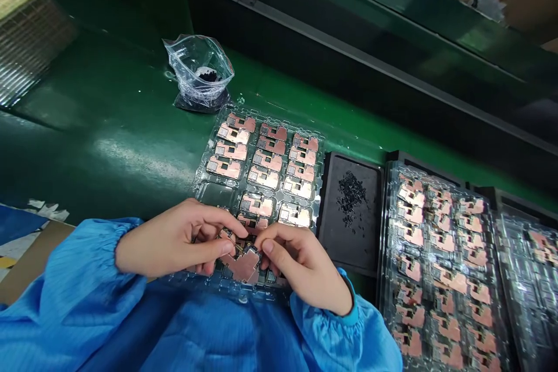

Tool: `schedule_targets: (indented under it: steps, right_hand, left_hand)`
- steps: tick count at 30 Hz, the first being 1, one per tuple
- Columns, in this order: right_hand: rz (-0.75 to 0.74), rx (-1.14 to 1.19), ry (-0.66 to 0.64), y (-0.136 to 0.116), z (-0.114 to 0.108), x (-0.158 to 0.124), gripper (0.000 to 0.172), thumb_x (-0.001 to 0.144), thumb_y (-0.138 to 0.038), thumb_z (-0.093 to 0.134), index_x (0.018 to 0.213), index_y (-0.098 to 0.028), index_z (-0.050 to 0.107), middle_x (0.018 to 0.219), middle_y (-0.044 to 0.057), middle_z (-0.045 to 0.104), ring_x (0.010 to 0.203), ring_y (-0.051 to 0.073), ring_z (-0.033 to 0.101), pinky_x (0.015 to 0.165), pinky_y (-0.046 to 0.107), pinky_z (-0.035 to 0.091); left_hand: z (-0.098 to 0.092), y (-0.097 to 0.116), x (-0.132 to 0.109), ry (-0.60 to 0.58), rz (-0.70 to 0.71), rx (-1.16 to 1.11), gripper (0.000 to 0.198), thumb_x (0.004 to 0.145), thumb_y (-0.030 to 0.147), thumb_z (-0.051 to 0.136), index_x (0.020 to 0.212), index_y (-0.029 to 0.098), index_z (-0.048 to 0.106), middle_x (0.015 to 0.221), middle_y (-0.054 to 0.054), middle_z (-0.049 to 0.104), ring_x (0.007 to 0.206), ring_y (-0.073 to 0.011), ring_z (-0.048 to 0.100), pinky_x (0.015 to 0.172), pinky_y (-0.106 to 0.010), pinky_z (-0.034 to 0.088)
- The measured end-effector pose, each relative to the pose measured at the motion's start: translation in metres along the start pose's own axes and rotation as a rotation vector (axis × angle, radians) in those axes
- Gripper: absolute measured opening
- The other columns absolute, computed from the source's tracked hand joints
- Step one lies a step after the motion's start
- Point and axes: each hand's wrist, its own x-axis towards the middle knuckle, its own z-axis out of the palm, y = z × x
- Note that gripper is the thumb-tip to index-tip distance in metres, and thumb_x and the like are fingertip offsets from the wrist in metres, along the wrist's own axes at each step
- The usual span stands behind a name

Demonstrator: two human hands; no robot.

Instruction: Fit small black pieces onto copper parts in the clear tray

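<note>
A copper-coloured circuit board (244, 267) is held over the near part of a clear plastic tray (218, 193). My left hand (178, 238) grips its left side between thumb and fingers. On the right, my right hand (296, 261) has its thumb and index finger pinched together at the board's upper right edge; whether a small part is between them cannot be made out. Rows of similar boards (264, 177) lie in the tray's pockets, and one pocket near my left hand holds no board. Both hands hide some of the nearest pockets.
A black tray (329, 238) with small black parts (352, 195) lies to the right. Beyond it are another board-filled tray (390, 226) and a further clear tray (523, 261). An open plastic bag (198, 78) of black parts stands behind. Stacked clear trays (30, 40) are far left.
</note>
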Motion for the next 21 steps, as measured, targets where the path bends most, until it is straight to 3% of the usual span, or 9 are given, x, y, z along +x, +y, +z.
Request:
schedule_targets:
  steps: [4, 7, 12, 14, 16, 18, 21]
  right_hand:
    - [-0.041, -0.089, 0.079, 0.005, 0.005, 0.0, 0.018, 0.097, -0.031, 0.06, 0.084, -0.02, 0.064, 0.07, -0.001, 0.062, 0.064, 0.012, 0.055, 0.059, 0.024, 0.045]
    - [-0.062, -0.195, 0.122, 0.009, 0.009, 0.001, 0.016, 0.096, -0.025, 0.059, 0.081, -0.02, 0.061, 0.067, -0.003, 0.058, 0.062, 0.011, 0.053, 0.059, 0.024, 0.042]
    - [-0.072, -0.335, 0.047, 0.006, 0.014, 0.005, 0.017, 0.102, -0.03, 0.055, 0.092, -0.021, 0.065, 0.078, 0.0, 0.066, 0.07, 0.014, 0.061, 0.063, 0.026, 0.046]
    - [-0.088, -0.377, 0.083, 0.004, 0.015, 0.0, 0.015, 0.103, -0.034, 0.056, 0.104, -0.022, 0.066, 0.089, 0.002, 0.07, 0.075, 0.016, 0.064, 0.065, 0.028, 0.05]
    - [-0.099, -0.42, 0.233, 0.003, 0.009, -0.011, 0.02, 0.102, -0.037, 0.059, 0.115, -0.023, 0.066, 0.098, 0.005, 0.072, 0.079, 0.018, 0.067, 0.066, 0.029, 0.053]
    - [-0.083, -0.502, 0.466, 0.006, -0.003, -0.029, 0.024, 0.102, -0.039, 0.059, 0.119, -0.024, 0.066, 0.1, 0.007, 0.072, 0.082, 0.02, 0.068, 0.067, 0.031, 0.054]
    - [0.041, -0.73, 0.811, 0.019, -0.031, -0.063, 0.025, 0.102, -0.039, 0.055, 0.115, -0.021, 0.066, 0.098, 0.01, 0.073, 0.085, 0.024, 0.068, 0.071, 0.035, 0.055]
  left_hand:
    - [0.002, 0.0, 0.001, 0.01, 0.032, 0.06, 0.028, 0.095, 0.036, 0.061, 0.118, 0.025, 0.073, 0.066, 0.002, 0.072, 0.056, -0.0137, 0.07, 0.054, -0.02, 0.058]
    - [0.006, -0.001, -0.002, 0.054, 0.103, 0.258, 0.026, 0.098, 0.037, 0.058, 0.117, 0.027, 0.073, 0.076, 0.001, 0.074, 0.065, -0.0143, 0.071, 0.059, -0.022, 0.057]
    - [0.007, -0.008, -0.013, 0.168, 0.141, 0.542, 0.025, 0.104, 0.037, 0.05, 0.113, 0.031, 0.072, 0.106, 0.001, 0.075, 0.096, -0.0172, 0.071, 0.084, -0.027, 0.057]
    - [-0.001, -0.011, -0.016, 0.225, 0.116, 0.567, 0.027, 0.105, 0.041, 0.048, 0.108, 0.031, 0.073, 0.107, 0.0, 0.073, 0.1, -0.0186, 0.069, 0.083, -0.028, 0.056]
    - [-0.012, -0.014, -0.016, 0.338, 0.07, 0.561, 0.03, 0.103, 0.049, 0.05, 0.108, 0.03, 0.074, 0.107, -0.002, 0.072, 0.092, -0.019, 0.069, 0.071, -0.025, 0.056]
    - [-0.024, -0.02, -0.012, 0.463, 0.044, 0.562, 0.035, 0.1, 0.056, 0.053, 0.108, 0.029, 0.074, 0.109, -0.003, 0.072, 0.087, -0.02, 0.068, 0.06, -0.023, 0.053]
    - [-0.037, -0.032, -0.002, 0.533, 0.066, 0.553, 0.03, 0.096, 0.055, 0.06, 0.104, 0.029, 0.074, 0.108, 0.003, 0.072, 0.091, -0.0205, 0.069, 0.059, -0.019, 0.052]
